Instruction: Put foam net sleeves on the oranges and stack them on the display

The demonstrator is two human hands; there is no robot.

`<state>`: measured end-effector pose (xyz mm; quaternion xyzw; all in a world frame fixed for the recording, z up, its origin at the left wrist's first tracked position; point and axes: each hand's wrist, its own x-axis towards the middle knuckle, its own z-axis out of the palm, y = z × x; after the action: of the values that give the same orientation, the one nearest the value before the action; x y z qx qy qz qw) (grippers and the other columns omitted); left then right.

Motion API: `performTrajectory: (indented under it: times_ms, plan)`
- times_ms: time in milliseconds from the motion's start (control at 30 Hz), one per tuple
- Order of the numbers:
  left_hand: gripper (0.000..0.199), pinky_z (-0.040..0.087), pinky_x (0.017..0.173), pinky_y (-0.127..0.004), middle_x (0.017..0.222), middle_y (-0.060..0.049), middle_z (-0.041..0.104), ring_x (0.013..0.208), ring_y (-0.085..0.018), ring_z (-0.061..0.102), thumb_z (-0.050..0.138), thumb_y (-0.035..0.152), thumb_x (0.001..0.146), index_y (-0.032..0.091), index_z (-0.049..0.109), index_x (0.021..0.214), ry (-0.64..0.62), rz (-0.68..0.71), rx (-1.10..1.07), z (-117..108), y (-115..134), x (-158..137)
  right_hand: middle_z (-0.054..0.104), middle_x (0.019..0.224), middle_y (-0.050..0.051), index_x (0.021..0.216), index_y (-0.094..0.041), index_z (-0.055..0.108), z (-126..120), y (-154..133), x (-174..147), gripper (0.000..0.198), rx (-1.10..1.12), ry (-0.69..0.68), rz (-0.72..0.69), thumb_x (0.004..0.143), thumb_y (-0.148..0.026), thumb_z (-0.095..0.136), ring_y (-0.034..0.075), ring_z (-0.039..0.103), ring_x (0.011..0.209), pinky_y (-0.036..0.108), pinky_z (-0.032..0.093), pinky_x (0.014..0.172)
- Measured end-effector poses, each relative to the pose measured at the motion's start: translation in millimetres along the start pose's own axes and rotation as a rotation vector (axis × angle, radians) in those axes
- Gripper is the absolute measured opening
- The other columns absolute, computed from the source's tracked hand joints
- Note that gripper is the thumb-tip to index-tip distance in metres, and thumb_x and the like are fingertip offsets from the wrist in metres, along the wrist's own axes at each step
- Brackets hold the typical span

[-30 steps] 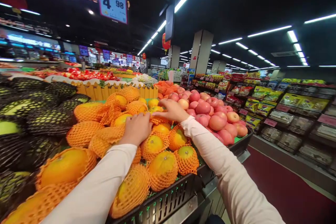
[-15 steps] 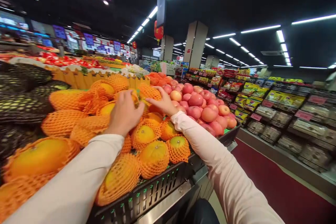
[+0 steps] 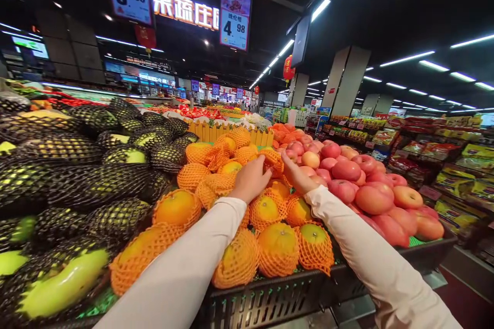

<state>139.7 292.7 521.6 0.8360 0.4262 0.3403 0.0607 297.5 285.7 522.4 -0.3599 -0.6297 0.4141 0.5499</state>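
Observation:
At the far part of the orange pile, an orange in an orange foam net (image 3: 273,158) sits between my two hands. My left hand (image 3: 251,181) is on its left side, fingers curled in and thumb toward the fruit. My right hand (image 3: 298,175) presses its right side with fairly straight fingers; its thumb is hidden. Below my hands lie more netted oranges (image 3: 267,208), some with their tops bare. A netted orange with a greenish top (image 3: 313,234) rests near the front edge, beneath my right forearm.
Green fruits in black nets (image 3: 96,180) are heaped to the left. Pink apples (image 3: 347,175) are piled on the right. The black crate's slotted edge (image 3: 266,303) runs along the front, and a low yellow fence (image 3: 208,131) stands behind. Price signs (image 3: 234,20) hang overhead.
The view has swung left, bringing more black-netted fruit and the price signs into sight. My hands stay together at the same part of the pile, the right fingers now straighter.

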Motion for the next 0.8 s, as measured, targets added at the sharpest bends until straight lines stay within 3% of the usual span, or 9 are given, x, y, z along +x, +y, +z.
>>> performTrajectory:
  times_ms: [100,233,333,467,533,633,700,800]
  plan:
    - [0.018,0.049,0.076,-0.035,0.103,-0.010,0.074,0.096,-0.027,0.069,0.044,0.025,0.093,0.021,0.060,0.100,0.024,-0.049,0.044,-1.3,0.1,0.5,0.065,0.119,0.005,0.111,-0.021,0.064,0.3,-1.4,1.5,0.072,0.015,0.045,0.010,0.070,-0.081,0.058,0.019,0.057,0.123,0.039,0.049,0.113]
    - [0.019,0.049,0.077,-0.036,0.110,-0.011,0.073,0.101,-0.028,0.068,0.045,0.025,0.092,0.020,0.060,0.103,0.029,-0.074,0.022,-3.2,2.2,-0.3,0.063,0.123,0.006,0.113,-0.020,0.059,-3.5,-3.9,-0.9,0.070,-0.156,0.191,-0.042,0.057,-0.054,0.085,0.018,0.058,0.118,0.037,0.047,0.112]
    - [0.021,0.048,0.077,-0.034,0.107,-0.008,0.073,0.095,-0.024,0.068,0.039,0.026,0.095,0.021,0.057,0.105,0.124,-0.089,-0.087,-5.0,4.4,-1.6,0.062,0.124,0.007,0.117,-0.019,0.056,-8.2,-1.9,-0.8,0.078,-0.245,0.354,-0.131,0.053,-0.049,0.088,0.019,0.058,0.116,0.039,0.045,0.112]
    - [0.027,0.048,0.075,-0.032,0.101,-0.006,0.072,0.090,-0.022,0.067,0.046,0.046,0.096,0.021,0.056,0.098,0.126,-0.016,-0.185,-2.7,6.0,-1.3,0.057,0.132,0.007,0.122,-0.020,0.056,-9.1,-3.3,-0.5,0.075,-0.268,0.449,-0.174,0.060,-0.053,0.083,0.018,0.055,0.120,0.037,0.043,0.113]
    - [0.033,0.047,0.075,-0.033,0.105,-0.009,0.072,0.095,-0.025,0.067,0.052,0.051,0.094,0.019,0.058,0.095,0.081,0.010,-0.100,0.5,5.6,0.1,0.061,0.123,0.005,0.124,-0.021,0.057,-6.2,-6.6,-2.3,0.071,-0.190,0.374,-0.147,0.066,-0.055,0.079,0.015,0.058,0.112,0.033,0.048,0.104]
    - [0.028,0.046,0.074,-0.035,0.107,-0.012,0.072,0.101,-0.029,0.067,0.049,0.042,0.097,0.018,0.062,0.094,0.090,-0.035,0.026,3.7,3.9,2.1,0.064,0.095,-0.001,0.125,-0.024,0.054,-2.6,-9.5,-4.0,0.073,-0.050,0.281,-0.162,0.062,-0.047,0.084,0.009,0.059,0.085,0.023,0.051,0.077]
    - [0.028,0.046,0.073,-0.035,0.106,-0.012,0.073,0.100,-0.030,0.068,0.046,0.038,0.099,0.019,0.065,0.093,0.126,-0.101,0.030,3.3,2.7,2.8,0.060,0.080,-0.005,0.122,-0.026,0.051,-3.9,-8.3,-2.4,0.079,0.006,0.350,-0.190,0.054,-0.041,0.089,0.006,0.055,0.072,0.018,0.045,0.063]
    - [0.031,0.047,0.076,-0.036,0.105,-0.012,0.074,0.099,-0.030,0.068,0.043,0.037,0.100,0.019,0.067,0.093,0.183,-0.166,-0.046,1.5,1.2,3.5,0.055,0.073,-0.007,0.113,-0.026,0.047,-11.1,-3.4,2.9,0.080,0.102,0.537,-0.196,0.047,-0.039,0.090,0.006,0.053,0.066,0.017,0.040,0.055]
